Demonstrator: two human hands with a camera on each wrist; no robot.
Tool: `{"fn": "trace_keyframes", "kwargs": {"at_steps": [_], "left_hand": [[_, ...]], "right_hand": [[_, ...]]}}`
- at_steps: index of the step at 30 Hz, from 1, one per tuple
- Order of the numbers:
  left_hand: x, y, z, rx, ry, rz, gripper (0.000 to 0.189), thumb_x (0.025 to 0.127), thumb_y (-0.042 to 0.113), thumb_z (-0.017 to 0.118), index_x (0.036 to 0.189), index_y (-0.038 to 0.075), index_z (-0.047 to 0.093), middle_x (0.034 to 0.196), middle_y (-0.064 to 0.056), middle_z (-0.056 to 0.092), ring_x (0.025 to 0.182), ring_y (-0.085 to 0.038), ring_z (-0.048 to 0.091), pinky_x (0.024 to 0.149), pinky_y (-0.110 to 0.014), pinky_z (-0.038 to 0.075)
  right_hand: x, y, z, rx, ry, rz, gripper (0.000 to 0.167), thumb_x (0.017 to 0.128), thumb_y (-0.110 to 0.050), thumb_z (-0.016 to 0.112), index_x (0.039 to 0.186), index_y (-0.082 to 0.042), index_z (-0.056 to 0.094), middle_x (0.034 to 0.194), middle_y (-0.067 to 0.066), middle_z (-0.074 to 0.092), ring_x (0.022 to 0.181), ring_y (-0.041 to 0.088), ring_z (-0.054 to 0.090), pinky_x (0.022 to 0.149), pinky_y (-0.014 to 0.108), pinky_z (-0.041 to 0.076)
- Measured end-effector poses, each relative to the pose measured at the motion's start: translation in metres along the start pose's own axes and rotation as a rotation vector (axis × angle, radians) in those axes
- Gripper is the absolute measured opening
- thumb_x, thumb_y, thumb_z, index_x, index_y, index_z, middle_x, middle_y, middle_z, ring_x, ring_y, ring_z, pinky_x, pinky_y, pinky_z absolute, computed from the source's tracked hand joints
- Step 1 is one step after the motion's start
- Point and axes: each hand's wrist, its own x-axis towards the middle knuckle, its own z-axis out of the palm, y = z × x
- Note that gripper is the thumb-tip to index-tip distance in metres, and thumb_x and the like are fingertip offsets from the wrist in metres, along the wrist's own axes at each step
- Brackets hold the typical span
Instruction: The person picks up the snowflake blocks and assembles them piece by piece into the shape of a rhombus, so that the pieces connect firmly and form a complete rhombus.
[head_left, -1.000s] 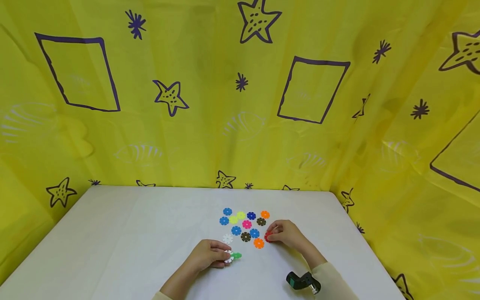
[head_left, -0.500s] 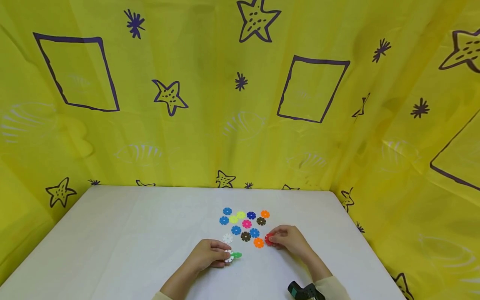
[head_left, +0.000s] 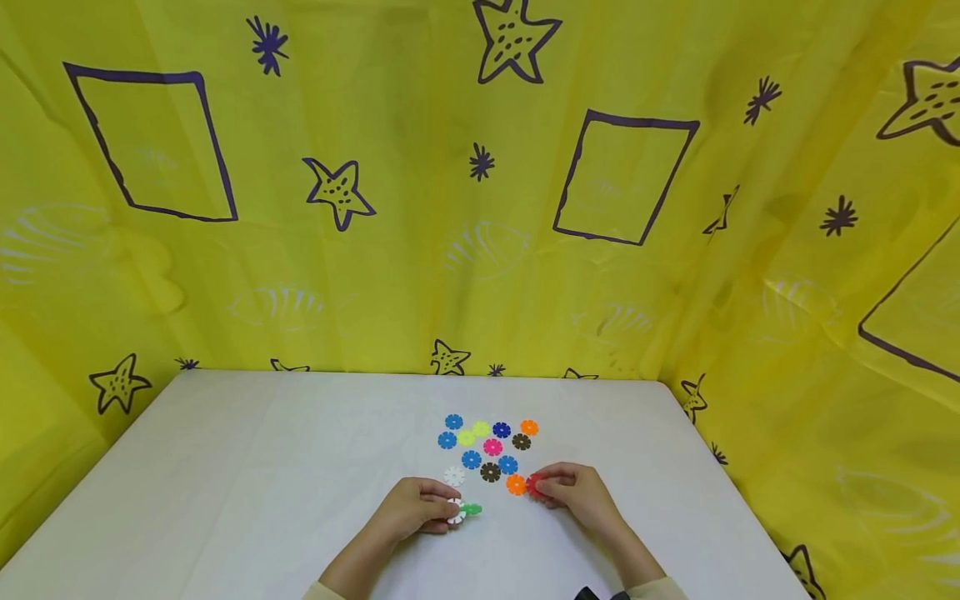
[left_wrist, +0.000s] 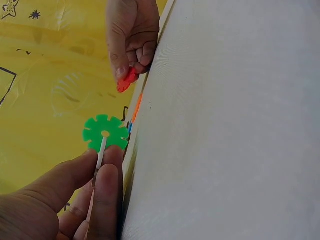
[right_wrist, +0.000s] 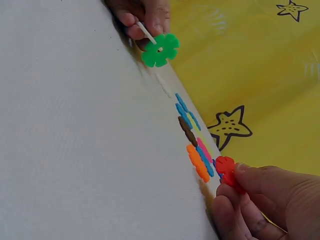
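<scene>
Between thumb and fingers, my left hand [head_left: 415, 507] pinches a white notched disc [head_left: 455, 512]. A green notched disc [left_wrist: 105, 131] is slotted onto it at a right angle, its centre hole and notches plain in the left wrist view. My right hand [head_left: 577, 492] pinches a red notched disc [right_wrist: 227, 171] by its edge, close beside an orange disc [head_left: 516, 485] on the table. Part of the red disc is hidden behind the thumb. A gap separates the two hands, the left one nearer the front edge of the group of discs.
Several loose notched discs lie on the white table [head_left: 262, 467] beyond the hands, including a pink disc [head_left: 492, 447], a brown disc [head_left: 491, 472] and a white loose disc [head_left: 454, 476]. A yellow patterned curtain [head_left: 390, 275] rises behind the table.
My right hand has drawn slightly toward me with the red disc, which now overlaps the orange disc's edge in the head view. The left hand stays in place with the joined discs.
</scene>
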Motion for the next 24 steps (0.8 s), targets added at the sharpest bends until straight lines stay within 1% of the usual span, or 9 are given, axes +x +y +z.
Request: {"fn": "trace_keyframes", "kwargs": {"at_steps": [7,11,16,24], "left_hand": [[0.001,-0.001,0.0,0.011,0.001,-0.001,0.024,0.085,0.002,0.074,0.106,-0.006,0.07,0.085,-0.01,0.074,0.067,-0.014,0.07,0.063,-0.027,0.06],[0.002,-0.002,-0.001,0.021,0.005,-0.009,0.024,0.085,0.002,0.074,0.107,-0.006,0.07,0.085,-0.01,0.074,0.066,-0.014,0.07,0.062,-0.026,0.06],[0.002,-0.003,-0.001,0.03,0.002,-0.02,0.024,0.085,0.003,0.074,0.107,-0.006,0.07,0.085,-0.009,0.074,0.067,-0.013,0.07,0.062,-0.026,0.06],[0.003,-0.001,-0.001,0.031,0.002,-0.022,0.024,0.085,0.004,0.074,0.108,-0.005,0.07,0.085,-0.008,0.074,0.067,-0.013,0.07,0.062,-0.026,0.06]], "right_hand": [[-0.003,0.004,0.007,0.06,-0.002,-0.023,0.029,0.088,-0.008,0.072,0.107,0.013,0.066,0.091,0.017,0.074,0.077,0.017,0.072,0.067,0.026,0.06],[-0.005,0.004,0.014,0.086,-0.01,-0.009,0.031,0.087,-0.009,0.074,0.108,0.012,0.066,0.091,0.015,0.074,0.076,0.016,0.071,0.068,0.025,0.06],[-0.01,0.003,0.021,0.086,-0.022,-0.004,0.032,0.087,-0.01,0.074,0.108,0.012,0.066,0.09,0.013,0.074,0.074,0.015,0.07,0.066,0.025,0.06],[-0.012,0.0,0.03,0.125,-0.071,-0.007,0.033,0.087,-0.01,0.075,0.109,0.013,0.066,0.091,0.014,0.075,0.074,0.013,0.071,0.067,0.024,0.06]]}}
